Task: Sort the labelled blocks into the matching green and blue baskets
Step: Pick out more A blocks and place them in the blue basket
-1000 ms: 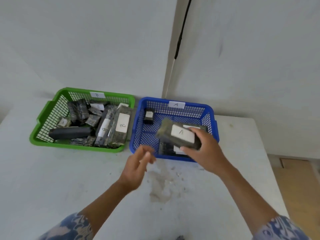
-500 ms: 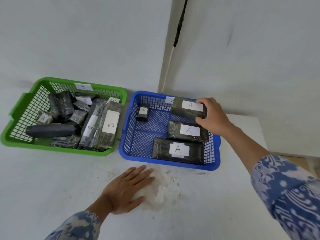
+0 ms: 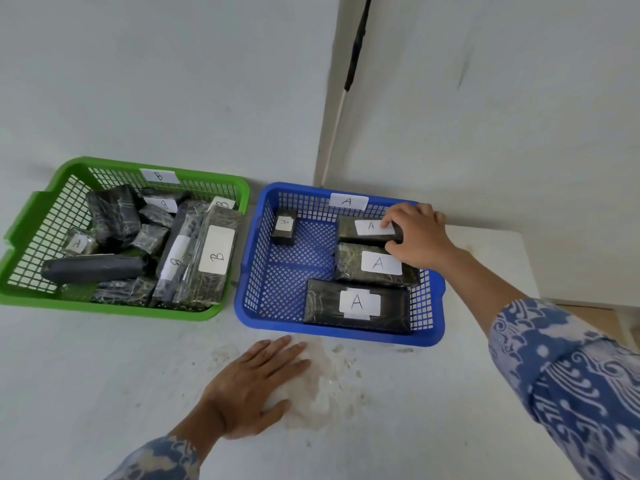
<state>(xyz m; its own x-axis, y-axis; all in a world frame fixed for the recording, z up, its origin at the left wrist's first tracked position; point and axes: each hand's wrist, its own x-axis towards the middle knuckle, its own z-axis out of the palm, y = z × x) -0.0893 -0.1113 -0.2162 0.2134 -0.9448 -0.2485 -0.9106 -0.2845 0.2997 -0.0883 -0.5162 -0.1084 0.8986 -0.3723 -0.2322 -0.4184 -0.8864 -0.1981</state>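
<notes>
The blue basket (image 3: 247, 296), tagged A, stands at centre right. In its back right corner lies a dark block labelled A (image 3: 356, 230), and my right hand (image 3: 417, 235) is closed on that block's right end. Two more A blocks (image 3: 377, 263) (image 3: 356, 303) lie in front of it, and a small A block (image 3: 284, 226) sits at the back left. The green basket (image 3: 31, 209), tagged B, holds several dark wrapped blocks, among them a large B block (image 3: 214, 251). My left hand (image 3: 251, 386) rests flat on the table with fingers spread.
A worn, flaky patch (image 3: 325, 386) marks the white table under my left hand. Both baskets sit against the white wall. A dark cable (image 3: 355, 43) hangs down the wall corner behind the blue basket. The table's right edge (image 3: 530, 268) is near my right forearm.
My right hand carried the A block from above the table's front into the blue basket's back right corner and lowered it. My left hand dropped flat onto the table.
</notes>
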